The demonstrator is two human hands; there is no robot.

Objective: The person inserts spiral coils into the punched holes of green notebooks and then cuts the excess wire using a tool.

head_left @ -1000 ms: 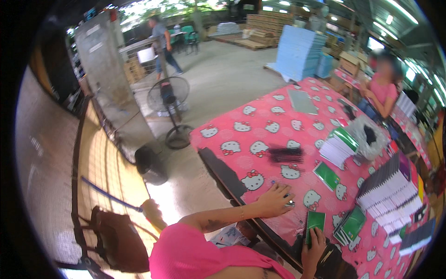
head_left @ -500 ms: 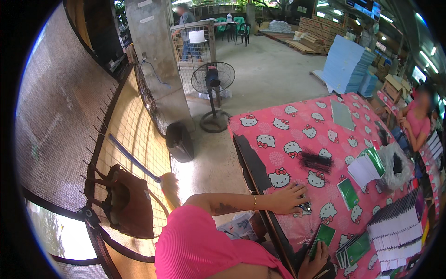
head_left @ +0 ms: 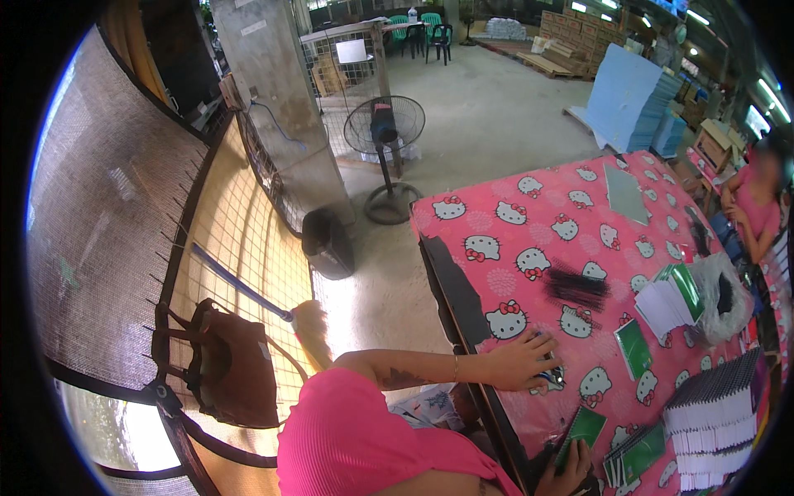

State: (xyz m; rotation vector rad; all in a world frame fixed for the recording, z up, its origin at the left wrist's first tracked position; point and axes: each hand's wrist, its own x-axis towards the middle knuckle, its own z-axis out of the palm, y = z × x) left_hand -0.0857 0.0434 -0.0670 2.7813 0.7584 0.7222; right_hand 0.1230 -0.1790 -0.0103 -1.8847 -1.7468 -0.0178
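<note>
My left hand (head_left: pixel 527 362) rests on the pink patterned table cover, its fingers curled over a small dark object with shiny metal bits (head_left: pixel 556 377). That object is mostly covered by the fingers, so its kind is unclear. Close to the table's near edge, my right hand (head_left: pixel 566 471) grips a green-covered spiral notebook (head_left: pixel 584 431) by its lower part. Beside it on the right lie several more green notebooks (head_left: pixel 641 453), overlapping. A single green notebook (head_left: pixel 634 349) lies flat farther up the table.
A tall stack of spiral notebooks (head_left: pixel 710 422) stands at the right. Loose black binding coils (head_left: pixel 576 288) lie mid-table, near white-paged notebooks (head_left: pixel 662 307) and a clear plastic bag (head_left: pixel 729 302). A co-worker (head_left: pixel 754 198) sits at far right. A fan (head_left: pixel 385 124) and dark bin (head_left: pixel 328 242) stand left.
The whole view has shifted slightly, and the person behind the mesh fence is out of sight. Both hands stay at nearly the same places on the table.
</note>
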